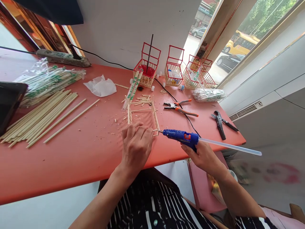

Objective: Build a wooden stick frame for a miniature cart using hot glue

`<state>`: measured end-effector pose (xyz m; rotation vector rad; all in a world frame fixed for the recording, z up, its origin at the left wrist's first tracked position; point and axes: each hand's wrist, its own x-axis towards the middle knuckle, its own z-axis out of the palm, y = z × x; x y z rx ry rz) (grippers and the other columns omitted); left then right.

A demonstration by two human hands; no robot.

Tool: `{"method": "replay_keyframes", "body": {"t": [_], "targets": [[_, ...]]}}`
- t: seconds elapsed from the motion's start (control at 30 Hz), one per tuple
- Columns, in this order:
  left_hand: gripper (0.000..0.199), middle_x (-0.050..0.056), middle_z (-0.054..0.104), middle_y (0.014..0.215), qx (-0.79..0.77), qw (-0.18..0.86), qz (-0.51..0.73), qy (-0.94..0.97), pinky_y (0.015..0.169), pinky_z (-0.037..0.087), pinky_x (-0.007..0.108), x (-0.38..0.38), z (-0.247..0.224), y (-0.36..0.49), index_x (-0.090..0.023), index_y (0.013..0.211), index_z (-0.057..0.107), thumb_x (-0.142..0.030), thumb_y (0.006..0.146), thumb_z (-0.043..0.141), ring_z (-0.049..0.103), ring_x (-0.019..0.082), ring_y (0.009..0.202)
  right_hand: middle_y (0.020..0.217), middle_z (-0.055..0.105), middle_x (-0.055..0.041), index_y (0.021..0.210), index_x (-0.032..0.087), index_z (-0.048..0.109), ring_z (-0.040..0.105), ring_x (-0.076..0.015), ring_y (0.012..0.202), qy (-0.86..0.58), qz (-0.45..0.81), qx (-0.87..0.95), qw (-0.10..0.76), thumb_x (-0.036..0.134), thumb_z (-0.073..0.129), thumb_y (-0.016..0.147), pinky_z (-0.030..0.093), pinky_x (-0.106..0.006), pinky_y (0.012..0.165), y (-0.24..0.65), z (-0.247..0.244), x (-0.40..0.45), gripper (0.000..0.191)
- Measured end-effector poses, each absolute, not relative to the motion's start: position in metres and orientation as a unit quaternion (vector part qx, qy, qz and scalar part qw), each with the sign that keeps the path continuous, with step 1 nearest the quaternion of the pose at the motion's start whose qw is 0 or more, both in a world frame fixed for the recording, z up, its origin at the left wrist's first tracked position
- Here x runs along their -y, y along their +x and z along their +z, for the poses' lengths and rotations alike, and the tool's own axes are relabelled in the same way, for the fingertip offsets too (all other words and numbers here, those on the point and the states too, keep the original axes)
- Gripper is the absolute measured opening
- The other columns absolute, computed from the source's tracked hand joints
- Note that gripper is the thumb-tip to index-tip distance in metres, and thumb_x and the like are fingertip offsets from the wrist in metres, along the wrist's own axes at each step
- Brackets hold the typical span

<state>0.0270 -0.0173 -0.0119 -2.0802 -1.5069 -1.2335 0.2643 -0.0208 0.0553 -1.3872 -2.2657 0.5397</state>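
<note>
My right hand (pixel 205 156) is wrapped round the handle of a blue hot glue gun (pixel 177 135), with a long clear glue stick (pixel 233 148) jutting from its back. The nozzle points left and meets the near right corner of a small frame of wooden sticks (pixel 154 116). At the near side of that frame, my left hand (pixel 137 143) has its fingers closed on it; the fingertips and the part they grip are hidden behind the knuckles. Short cut stick pieces (pixel 143 99) and crumbs lie just beyond and inside the frame.
Loose chopsticks (pixel 45 116) and wrapped ones (pixel 52 79) lie on the left, near a crumpled tissue (pixel 101 86). Small red-rimmed stick carts (pixel 147 68) stand along the wall. Orange-handled pliers (pixel 181 107) and black pliers (pixel 221 124) lie right; a black cord (pixel 175 98) crosses the table.
</note>
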Motion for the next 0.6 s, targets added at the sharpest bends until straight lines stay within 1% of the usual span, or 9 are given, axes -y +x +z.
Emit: {"method": "replay_keyframes", "body": {"t": [0.23, 0.5, 0.6], "targets": [[0.004, 0.009, 0.074, 0.092, 0.526, 0.147, -0.424, -0.723, 0.092, 0.043, 0.044, 0.0176, -0.0128, 0.0265, -0.015, 0.094, 0.066, -0.015, 0.092, 0.064, 0.061, 0.031, 0.107, 0.063, 0.054, 0.0009, 0.078, 0.021, 0.056, 0.051, -0.0159, 0.058, -0.515, 0.179, 0.814, 0.202, 0.037, 0.052, 0.097, 0.038, -0.027, 0.056, 0.2607, 0.0609, 0.0231, 0.025], [0.008, 0.008, 0.074, 0.093, 0.529, 0.135, -0.432, -0.718, 0.092, 0.043, 0.045, 0.0176, -0.0131, 0.0266, -0.019, 0.094, 0.067, -0.014, 0.091, 0.062, 0.062, 0.031, 0.107, 0.065, 0.059, -0.0007, 0.087, 0.021, 0.059, 0.057, -0.0192, 0.062, -0.518, 0.191, 0.811, 0.195, 0.038, 0.052, 0.097, 0.044, -0.029, 0.059, 0.2599, 0.0632, 0.0226, 0.021], [0.009, 0.008, 0.074, 0.093, 0.529, 0.132, -0.430, -0.719, 0.092, 0.042, 0.045, 0.0177, -0.0130, 0.0266, -0.019, 0.094, 0.067, -0.013, 0.091, 0.061, 0.062, 0.031, 0.107, 0.070, 0.064, -0.0025, 0.089, 0.022, 0.059, 0.060, -0.0208, 0.065, -0.519, 0.187, 0.809, 0.204, 0.039, 0.053, 0.098, 0.046, -0.031, 0.060, 0.2609, 0.0614, 0.0226, 0.020]]}}
